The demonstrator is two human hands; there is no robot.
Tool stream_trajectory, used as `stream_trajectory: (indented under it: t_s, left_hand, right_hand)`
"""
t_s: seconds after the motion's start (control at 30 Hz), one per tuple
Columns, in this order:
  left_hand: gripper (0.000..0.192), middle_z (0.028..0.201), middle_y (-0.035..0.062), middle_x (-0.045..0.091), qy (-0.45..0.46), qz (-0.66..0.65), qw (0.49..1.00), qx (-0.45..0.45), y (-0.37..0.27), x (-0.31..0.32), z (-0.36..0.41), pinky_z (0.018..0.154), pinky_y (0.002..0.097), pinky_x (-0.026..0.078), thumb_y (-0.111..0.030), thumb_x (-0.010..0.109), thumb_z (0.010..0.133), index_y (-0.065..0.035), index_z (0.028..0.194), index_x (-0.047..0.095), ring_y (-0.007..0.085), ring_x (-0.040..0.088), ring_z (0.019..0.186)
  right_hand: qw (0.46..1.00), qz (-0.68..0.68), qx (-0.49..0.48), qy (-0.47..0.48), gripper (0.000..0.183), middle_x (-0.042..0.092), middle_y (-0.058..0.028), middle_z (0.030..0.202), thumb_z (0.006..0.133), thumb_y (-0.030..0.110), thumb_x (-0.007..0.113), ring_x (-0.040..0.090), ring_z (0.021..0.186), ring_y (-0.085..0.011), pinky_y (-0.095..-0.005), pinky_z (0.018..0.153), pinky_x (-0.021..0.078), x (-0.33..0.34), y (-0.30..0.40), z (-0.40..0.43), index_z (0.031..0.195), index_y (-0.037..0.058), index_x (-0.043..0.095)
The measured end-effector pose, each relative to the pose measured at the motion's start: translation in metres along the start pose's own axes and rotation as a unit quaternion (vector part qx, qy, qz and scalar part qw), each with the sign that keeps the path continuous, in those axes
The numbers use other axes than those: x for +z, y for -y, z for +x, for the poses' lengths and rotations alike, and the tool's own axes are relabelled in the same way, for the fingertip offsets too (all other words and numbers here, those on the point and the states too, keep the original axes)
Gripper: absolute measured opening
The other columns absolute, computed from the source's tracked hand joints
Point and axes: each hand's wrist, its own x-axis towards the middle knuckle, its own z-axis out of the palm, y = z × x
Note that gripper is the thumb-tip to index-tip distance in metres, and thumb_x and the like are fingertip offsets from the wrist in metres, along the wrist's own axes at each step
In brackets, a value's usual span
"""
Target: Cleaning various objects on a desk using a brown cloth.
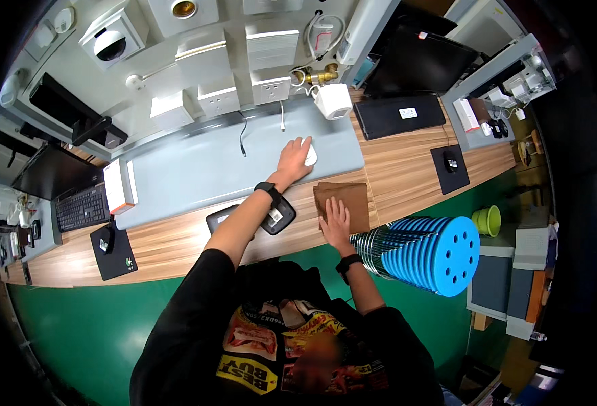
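Note:
My left hand [293, 160] is on the grey-blue raised shelf [197, 162], its fingers around a small rounded white device [310, 156], much of which they cover. My right hand [335, 221] rests flat, fingers slightly spread, on a stack of brown folded cloths or sheets [355, 198] at the front of the wood-grain counter [308, 218]. Beneath my left forearm lie a dark rounded device with a label [281, 215] and another dark item [219, 218], both partly hidden by the arm.
White wall devices and sockets [272, 90] line the panel behind the shelf. A white box [118, 187] stands at its left end. Keyboards [81, 207], monitors [420, 63] and mice [449, 161] sit on both sides. Stacked blue stools [455, 256] lean by the counter at right, near a green bin [487, 221].

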Motion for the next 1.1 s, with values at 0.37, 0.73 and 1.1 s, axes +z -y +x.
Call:
stream_trajectory:
  t_s: [0.37,0.73,1.1]
  left_hand:
    - [0.059,0.119,0.023,0.043,-0.142,-0.063,0.987,0.036,0.016,-0.051,-0.093,0.097,0.0424,0.031,-0.024,0.065,0.074,-0.0013,0.122,0.041,0.0378,0.039,0.114]
    - [0.122,0.135,0.0238,0.022,0.134,0.139,0.965,-0.178,0.069,-0.057,-0.25,0.097,0.0622,0.019,-0.048,0.081,0.044,-0.0063,0.138,0.015,0.0431,0.018,0.127]
    - [0.118,0.13,0.0266,0.027,0.156,0.099,0.957,-0.222,0.032,-0.109,-0.218,0.089,0.0572,0.03,-0.04,0.078,0.043,-0.0162,0.141,0.015,0.043,0.027,0.121]
  right_hand:
    - [1.0,0.003,0.018,0.003,0.058,0.024,-0.01,0.143,0.088,0.035,0.044,0.02,0.131,-0.0308,-0.0438,0.107,0.0125,0.001,0.0,0.003,0.137,0.0079,0.028]
    - [1.0,-0.005,0.016,0.026,0.058,0.021,-0.01,0.144,0.09,0.035,0.041,0.017,0.132,-0.0312,-0.0431,0.107,0.0109,-0.003,0.0,0.002,0.138,0.0072,0.025]
    - [0.999,0.018,0.023,0.032,0.059,0.019,-0.0096,0.145,0.089,0.036,0.042,0.015,0.133,-0.0306,-0.0432,0.108,0.0098,-0.002,-0.002,0.003,0.139,0.0099,0.023]
